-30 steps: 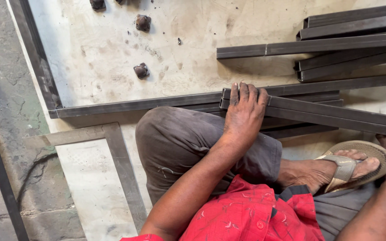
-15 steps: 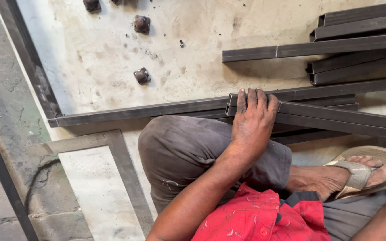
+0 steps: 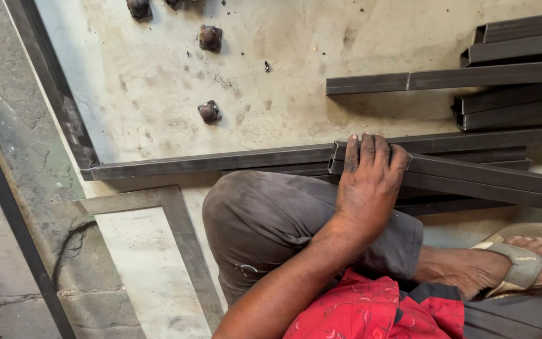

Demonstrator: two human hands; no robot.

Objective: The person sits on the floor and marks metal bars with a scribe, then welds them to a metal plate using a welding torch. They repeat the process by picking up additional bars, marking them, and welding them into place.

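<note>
Three rusty lumps (image 3: 209, 111) w/ bolts on pale concrete floor (image 3: 158, 81), top left. Flat steel frame corner (image 3: 170, 207) lies on floor btm left. Dark steel tubes (image 3: 515, 44) stacked top right, one long bar (image 3: 446, 78) just below them. Grey sandal (image 3: 522, 263) on foot, btm right.

I see no packages, labels, signs or screens anywhere around me. Nothing of that kind lies left, right, near or far.

A pale, stained concrete floor (image 3: 158, 94) lies in soft daylight, edged at left by a rougher grey cracked strip (image 3: 14, 188); small rusty metal lumps (image 3: 209, 112) dot it
</note>
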